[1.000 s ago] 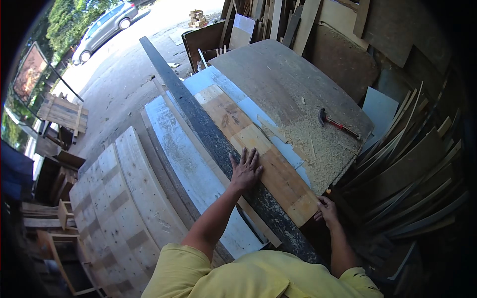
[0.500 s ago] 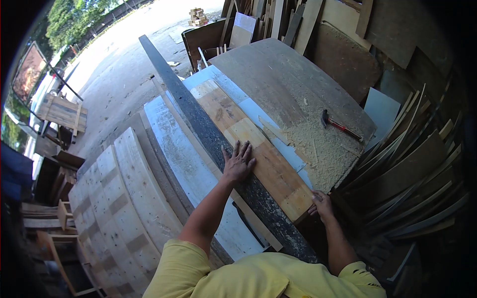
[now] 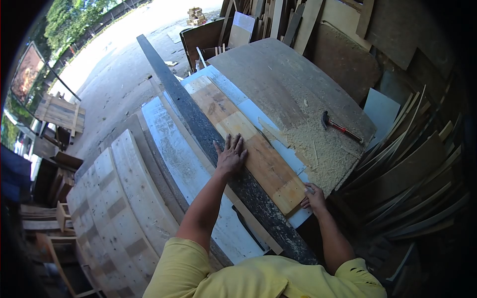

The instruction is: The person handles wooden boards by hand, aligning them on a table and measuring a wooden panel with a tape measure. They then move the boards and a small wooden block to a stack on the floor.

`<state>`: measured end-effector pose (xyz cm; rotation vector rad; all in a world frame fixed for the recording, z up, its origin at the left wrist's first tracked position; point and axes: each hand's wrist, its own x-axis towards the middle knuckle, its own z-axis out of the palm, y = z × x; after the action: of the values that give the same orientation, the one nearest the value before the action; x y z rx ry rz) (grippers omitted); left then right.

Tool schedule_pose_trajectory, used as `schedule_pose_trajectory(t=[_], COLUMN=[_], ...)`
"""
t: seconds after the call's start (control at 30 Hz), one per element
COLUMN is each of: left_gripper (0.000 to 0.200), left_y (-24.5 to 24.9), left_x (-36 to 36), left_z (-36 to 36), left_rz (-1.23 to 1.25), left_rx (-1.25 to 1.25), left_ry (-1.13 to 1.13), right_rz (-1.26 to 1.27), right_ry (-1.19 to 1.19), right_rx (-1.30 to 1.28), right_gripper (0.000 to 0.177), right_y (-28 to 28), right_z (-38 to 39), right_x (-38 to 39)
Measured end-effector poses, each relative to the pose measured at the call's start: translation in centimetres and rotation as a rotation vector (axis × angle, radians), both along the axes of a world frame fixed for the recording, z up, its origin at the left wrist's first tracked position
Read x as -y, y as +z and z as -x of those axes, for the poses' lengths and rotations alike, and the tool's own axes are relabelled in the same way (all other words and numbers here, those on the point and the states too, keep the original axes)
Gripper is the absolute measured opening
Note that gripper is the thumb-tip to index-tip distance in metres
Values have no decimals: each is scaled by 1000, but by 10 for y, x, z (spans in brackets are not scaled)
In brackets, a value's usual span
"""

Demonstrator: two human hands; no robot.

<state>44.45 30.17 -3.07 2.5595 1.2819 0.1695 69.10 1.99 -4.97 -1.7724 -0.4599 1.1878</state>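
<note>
A long wooden board (image 3: pixel 266 158), patched light and brown, lies flat along a dark, speckled straight beam (image 3: pixel 195 122). My left hand (image 3: pixel 231 156) rests flat with spread fingers across the board's left edge and the beam. At the board's near right corner, my right hand (image 3: pixel 314 198) is closed around the edge; its lower fingers are partly hidden. Under the board shows a pale blue-white surface (image 3: pixel 237 95).
A hammer (image 3: pixel 342 126) with a red-and-black handle lies on a sawdust-strewn tabletop (image 3: pixel 278 74) to the right. Knotty wooden panels (image 3: pixel 119 198) are on the left. Thin wood strips (image 3: pixel 422 184) lean at the right, and sheets (image 3: pixel 338 64) stand behind.
The board has slid away from me along the beam, toward the upper left. Both hands have moved with it, and more pale surface shows at its near end.
</note>
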Motion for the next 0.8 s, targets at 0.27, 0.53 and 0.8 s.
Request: schedule_pose_trajectory(t=[0.27, 0.53, 0.8], left_gripper=[60, 58, 58], left_y=[5, -1, -2], left_x=[-23, -49, -73], left_z=[1, 0, -1], left_rz=[25, 37, 31], left_rx=[-15, 13, 3], left_ry=[41, 111, 167], right_rz=[1, -5, 13], right_ry=[-4, 1, 4], right_rx=[0, 24, 43], right_gripper=[34, 31, 32], right_y=[1, -3, -2], right_z=[7, 11, 18], right_x=[-29, -58, -86])
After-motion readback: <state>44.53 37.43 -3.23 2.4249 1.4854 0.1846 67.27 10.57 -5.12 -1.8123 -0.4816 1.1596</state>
